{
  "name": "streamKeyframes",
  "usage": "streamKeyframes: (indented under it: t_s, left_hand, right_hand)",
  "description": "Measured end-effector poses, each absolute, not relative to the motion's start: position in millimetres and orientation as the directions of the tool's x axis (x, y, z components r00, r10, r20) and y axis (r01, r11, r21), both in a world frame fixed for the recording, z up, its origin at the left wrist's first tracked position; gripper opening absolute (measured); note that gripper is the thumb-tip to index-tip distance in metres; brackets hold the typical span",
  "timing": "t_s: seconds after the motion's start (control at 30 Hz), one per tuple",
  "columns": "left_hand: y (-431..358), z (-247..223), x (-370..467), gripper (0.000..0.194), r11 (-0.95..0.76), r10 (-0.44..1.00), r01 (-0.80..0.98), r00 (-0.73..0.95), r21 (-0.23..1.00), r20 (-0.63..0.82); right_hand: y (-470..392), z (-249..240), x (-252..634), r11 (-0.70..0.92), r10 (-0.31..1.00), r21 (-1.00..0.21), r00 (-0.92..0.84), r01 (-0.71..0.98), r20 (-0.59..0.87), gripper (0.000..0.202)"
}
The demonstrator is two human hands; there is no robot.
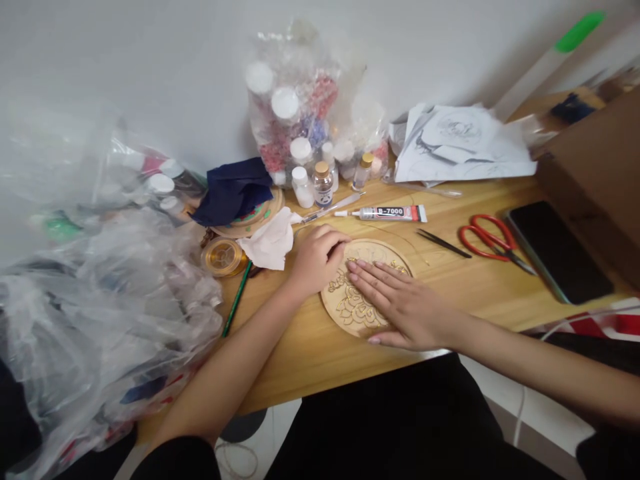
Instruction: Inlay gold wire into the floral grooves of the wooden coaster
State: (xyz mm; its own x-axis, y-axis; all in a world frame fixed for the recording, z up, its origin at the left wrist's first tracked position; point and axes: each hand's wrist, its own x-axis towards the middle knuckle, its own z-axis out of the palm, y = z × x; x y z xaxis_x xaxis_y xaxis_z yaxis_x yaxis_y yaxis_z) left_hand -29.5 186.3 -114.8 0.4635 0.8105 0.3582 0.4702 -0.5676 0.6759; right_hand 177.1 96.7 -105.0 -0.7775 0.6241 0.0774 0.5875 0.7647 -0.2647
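Observation:
A round wooden board (330,313) with a raised rim lies on the table, and a floral pattern of gold wire (357,310) covers its face. My right hand (407,303) rests flat on the board's right part, fingers stretched and hiding some of the pattern. At the upper left rim is my left hand (320,258), its fingers curled against the board's edge; their tips are partly hidden. Just beyond the board lies a B-7000 glue tube (393,213). A thin strand of wire (417,248) trails between the board and the black tweezers (444,243).
Red-handled scissors (487,237) and a phone (560,252) lie to the right, near a cardboard box (595,180). Small bottles (323,183) and bagged jars stand behind. Crumpled plastic bags (110,300), a wire spool (223,257) and a green pencil (237,298) occupy the left.

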Motion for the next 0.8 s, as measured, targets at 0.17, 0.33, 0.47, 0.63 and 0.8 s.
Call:
streamKeyframes:
  t_s: [0.17, 0.33, 0.47, 0.63, 0.8]
  left_hand:
    - [185.7, -114.2, -28.8, 0.016, -0.566, 0.814, 0.478, 0.451, 0.672, 0.366]
    - [185.8, -114.4, -28.3, 0.018, -0.568, 0.813, 0.487, 0.458, 0.663, 0.360]
    - [185.8, -113.5, -28.0, 0.018, -0.560, 0.819, 0.502, 0.455, 0.659, 0.349]
    - [185.4, -110.7, -27.8, 0.017, -0.559, 0.819, 0.513, 0.464, 0.651, 0.338]
    - [185.1, -110.7, -28.1, 0.016, -0.552, 0.825, 0.521, 0.456, 0.651, 0.334]
  right_hand:
    - [94.8, -108.1, 177.7, 0.743, 0.656, -0.294, -0.741, 0.601, 0.142, 0.096]
    - [92.8, -110.9, 176.0, 0.681, 0.726, -0.317, -0.667, 0.660, 0.170, 0.098]
    - [91.9, -103.9, 175.9, 0.591, 0.778, -0.545, -0.598, 0.594, 0.192, 0.085]
    - [123.8, -76.1, 188.0, 0.138, 0.988, -0.956, -0.099, 0.261, 0.115, 0.033]
    - [195.0, -69.3, 205.5, 0.379, 0.925, -0.653, -0.246, 0.656, 0.289, 0.023]
